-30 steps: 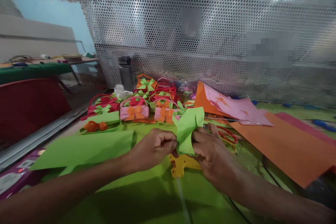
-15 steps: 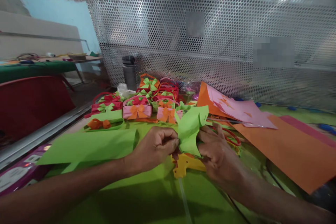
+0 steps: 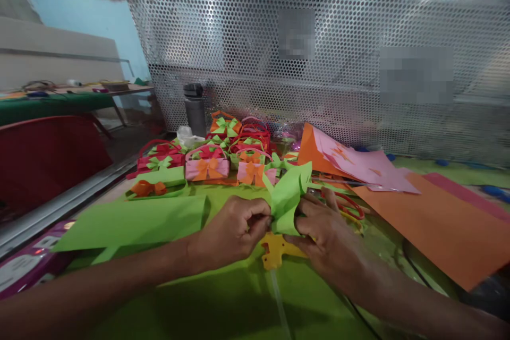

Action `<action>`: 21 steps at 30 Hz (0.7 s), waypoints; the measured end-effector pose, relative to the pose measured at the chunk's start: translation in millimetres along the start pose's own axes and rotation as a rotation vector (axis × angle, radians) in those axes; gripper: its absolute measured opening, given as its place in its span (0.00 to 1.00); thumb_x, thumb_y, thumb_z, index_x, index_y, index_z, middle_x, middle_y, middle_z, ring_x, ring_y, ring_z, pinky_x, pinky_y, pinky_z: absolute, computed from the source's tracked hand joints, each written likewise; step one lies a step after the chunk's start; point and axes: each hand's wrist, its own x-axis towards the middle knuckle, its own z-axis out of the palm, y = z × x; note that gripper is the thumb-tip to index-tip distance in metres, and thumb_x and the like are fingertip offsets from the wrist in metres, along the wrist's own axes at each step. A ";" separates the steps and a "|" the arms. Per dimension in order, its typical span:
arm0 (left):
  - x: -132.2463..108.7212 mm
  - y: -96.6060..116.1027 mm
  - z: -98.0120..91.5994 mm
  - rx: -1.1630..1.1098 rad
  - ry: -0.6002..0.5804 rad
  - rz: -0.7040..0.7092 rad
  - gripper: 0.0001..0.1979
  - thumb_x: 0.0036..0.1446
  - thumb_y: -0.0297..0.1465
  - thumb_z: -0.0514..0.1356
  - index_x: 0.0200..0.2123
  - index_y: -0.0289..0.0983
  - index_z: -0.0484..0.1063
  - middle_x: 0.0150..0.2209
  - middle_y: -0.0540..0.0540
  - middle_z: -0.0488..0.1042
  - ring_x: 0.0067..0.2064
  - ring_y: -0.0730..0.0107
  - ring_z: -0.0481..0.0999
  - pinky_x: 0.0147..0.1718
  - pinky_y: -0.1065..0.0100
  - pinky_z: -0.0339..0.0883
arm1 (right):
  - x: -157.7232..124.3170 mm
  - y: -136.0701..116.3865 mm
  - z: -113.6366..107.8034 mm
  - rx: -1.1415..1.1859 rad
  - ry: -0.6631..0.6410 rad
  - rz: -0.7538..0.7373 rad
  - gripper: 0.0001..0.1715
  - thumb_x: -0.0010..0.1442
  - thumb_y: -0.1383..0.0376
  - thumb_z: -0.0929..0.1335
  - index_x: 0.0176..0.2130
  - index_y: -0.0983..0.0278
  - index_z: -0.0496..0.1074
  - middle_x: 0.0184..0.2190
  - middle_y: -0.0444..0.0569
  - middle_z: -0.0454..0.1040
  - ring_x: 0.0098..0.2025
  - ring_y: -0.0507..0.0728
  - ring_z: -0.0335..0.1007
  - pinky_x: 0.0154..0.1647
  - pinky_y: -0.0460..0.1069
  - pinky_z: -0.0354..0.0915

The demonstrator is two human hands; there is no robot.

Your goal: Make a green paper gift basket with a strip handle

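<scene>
Both of my hands pinch a folded piece of light green paper (image 3: 287,196) held just above the table. My left hand (image 3: 233,231) grips its left edge with closed fingers. My right hand (image 3: 324,234) holds its lower right side, fingers curled round the fold. Under the hands lies a yellow glue gun (image 3: 274,248) with a clear glue stick (image 3: 279,303) pointing toward me. A large green sheet (image 3: 135,220) lies flat to the left of my left hand.
Several small paper baskets with bows (image 3: 207,164) stand in rows behind the hands. Orange (image 3: 434,218) and pink sheets (image 3: 358,162) lie at the right. A grey bottle (image 3: 195,109) stands before the perforated metal panel (image 3: 319,64). A red chair (image 3: 48,154) is at the left.
The green paper has been squeezed narrower between my hands and sits slightly lower. Both hands stay on it, almost where they were.
</scene>
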 end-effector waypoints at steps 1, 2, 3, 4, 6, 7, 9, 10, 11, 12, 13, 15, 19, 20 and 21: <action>0.0 0.7 0.1 0.011 -0.003 -0.004 0.10 0.52 0.23 0.52 0.19 0.33 0.63 0.16 0.54 0.61 0.19 0.80 0.58 0.19 0.76 0.51 | 0.1 -0.6 0.0 0.010 -0.010 0.013 0.11 0.51 0.73 0.68 0.21 0.63 0.68 0.31 0.41 0.72 0.41 0.56 0.64 0.50 0.63 0.42; -0.1 1.4 0.2 0.017 -0.006 -0.011 0.10 0.52 0.23 0.52 0.19 0.33 0.61 0.16 0.54 0.60 0.19 0.80 0.57 0.19 0.76 0.50 | 0.2 -1.3 0.0 0.015 -0.016 0.020 0.11 0.51 0.73 0.68 0.21 0.63 0.68 0.31 0.40 0.72 0.40 0.56 0.65 0.50 0.63 0.42; -0.2 2.0 0.4 0.015 -0.013 -0.020 0.10 0.52 0.23 0.51 0.19 0.34 0.61 0.16 0.55 0.58 0.19 0.81 0.56 0.19 0.76 0.49 | 0.5 -1.9 -0.1 0.014 -0.020 0.023 0.11 0.51 0.74 0.69 0.21 0.63 0.68 0.30 0.40 0.72 0.40 0.55 0.65 0.51 0.63 0.42; -0.3 2.6 0.6 0.006 -0.020 -0.030 0.11 0.52 0.22 0.51 0.19 0.34 0.60 0.16 0.55 0.57 0.19 0.81 0.55 0.19 0.76 0.49 | 0.9 -2.6 -0.2 0.010 -0.020 0.023 0.11 0.51 0.74 0.68 0.21 0.63 0.69 0.30 0.40 0.72 0.40 0.55 0.65 0.51 0.62 0.43; -0.5 3.3 1.1 -0.013 -0.025 -0.046 0.10 0.51 0.22 0.51 0.19 0.34 0.59 0.16 0.56 0.56 0.20 0.81 0.54 0.19 0.76 0.48 | 1.8 -3.6 -0.3 0.003 -0.021 0.022 0.10 0.51 0.75 0.69 0.22 0.62 0.70 0.30 0.40 0.72 0.40 0.56 0.65 0.50 0.62 0.43; -0.6 3.5 1.4 -0.016 -0.023 -0.055 0.10 0.51 0.22 0.50 0.19 0.34 0.59 0.17 0.55 0.57 0.20 0.80 0.54 0.19 0.76 0.49 | 2.1 -4.0 -0.4 0.003 -0.026 0.025 0.09 0.50 0.74 0.69 0.23 0.62 0.70 0.30 0.41 0.72 0.41 0.56 0.65 0.50 0.63 0.43; -0.7 3.3 1.9 -0.008 -0.014 -0.071 0.10 0.52 0.22 0.50 0.19 0.34 0.60 0.17 0.55 0.58 0.20 0.80 0.55 0.19 0.76 0.50 | 2.3 -4.1 -0.4 -0.001 -0.044 0.034 0.09 0.50 0.73 0.70 0.23 0.62 0.71 0.32 0.41 0.73 0.42 0.57 0.65 0.50 0.64 0.43; -0.8 3.0 2.2 0.001 -0.006 -0.074 0.10 0.52 0.23 0.50 0.19 0.34 0.60 0.17 0.55 0.59 0.20 0.80 0.56 0.20 0.76 0.50 | 2.2 -3.9 -0.3 -0.009 -0.053 0.036 0.08 0.50 0.73 0.70 0.23 0.62 0.71 0.33 0.41 0.73 0.42 0.58 0.65 0.51 0.64 0.42; -1.0 2.7 2.4 0.011 0.000 -0.073 0.10 0.52 0.23 0.50 0.20 0.34 0.61 0.17 0.55 0.58 0.20 0.80 0.55 0.20 0.76 0.50 | 1.8 -3.5 -0.2 -0.020 -0.059 0.034 0.08 0.50 0.73 0.70 0.23 0.62 0.70 0.33 0.42 0.73 0.43 0.58 0.65 0.51 0.65 0.42; -1.2 2.3 2.6 0.019 0.004 -0.069 0.10 0.52 0.23 0.50 0.20 0.34 0.61 0.17 0.55 0.58 0.20 0.80 0.55 0.20 0.76 0.50 | 1.4 -3.0 0.0 -0.035 -0.059 0.028 0.09 0.50 0.73 0.70 0.23 0.62 0.70 0.34 0.42 0.72 0.43 0.58 0.65 0.51 0.65 0.42; -1.4 2.0 2.8 0.026 0.006 -0.064 0.10 0.52 0.23 0.50 0.20 0.34 0.61 0.17 0.55 0.58 0.20 0.80 0.55 0.20 0.76 0.50 | 1.0 -2.4 0.2 -0.052 -0.056 0.019 0.09 0.51 0.73 0.69 0.22 0.63 0.70 0.34 0.42 0.72 0.43 0.59 0.65 0.50 0.66 0.42; -2.2 1.9 3.2 0.033 0.006 -0.064 0.09 0.51 0.23 0.50 0.20 0.35 0.61 0.17 0.55 0.59 0.20 0.80 0.56 0.20 0.76 0.50 | 0.4 -1.2 0.9 -0.072 -0.041 -0.007 0.10 0.50 0.74 0.69 0.21 0.64 0.68 0.32 0.44 0.71 0.42 0.59 0.64 0.49 0.65 0.44; -3.3 3.5 4.2 0.009 -0.009 -0.080 0.10 0.51 0.22 0.50 0.20 0.34 0.62 0.16 0.54 0.60 0.19 0.80 0.57 0.19 0.75 0.50 | 1.0 -0.7 1.8 -0.067 -0.004 -0.028 0.12 0.47 0.76 0.68 0.19 0.65 0.67 0.28 0.45 0.70 0.38 0.58 0.64 0.47 0.64 0.48; -3.3 3.9 4.4 -0.001 -0.011 -0.083 0.10 0.51 0.22 0.50 0.19 0.34 0.63 0.16 0.54 0.60 0.19 0.80 0.57 0.19 0.75 0.50 | 1.3 -0.9 1.9 -0.065 -0.004 -0.026 0.12 0.47 0.77 0.68 0.18 0.65 0.67 0.28 0.45 0.70 0.38 0.58 0.64 0.47 0.64 0.48; -3.1 4.2 4.7 -0.011 -0.014 -0.089 0.10 0.51 0.22 0.50 0.20 0.34 0.63 0.16 0.54 0.60 0.19 0.79 0.57 0.19 0.75 0.50 | 1.5 -1.2 2.2 -0.063 -0.008 -0.023 0.11 0.47 0.77 0.68 0.19 0.65 0.67 0.29 0.45 0.70 0.38 0.58 0.64 0.47 0.64 0.48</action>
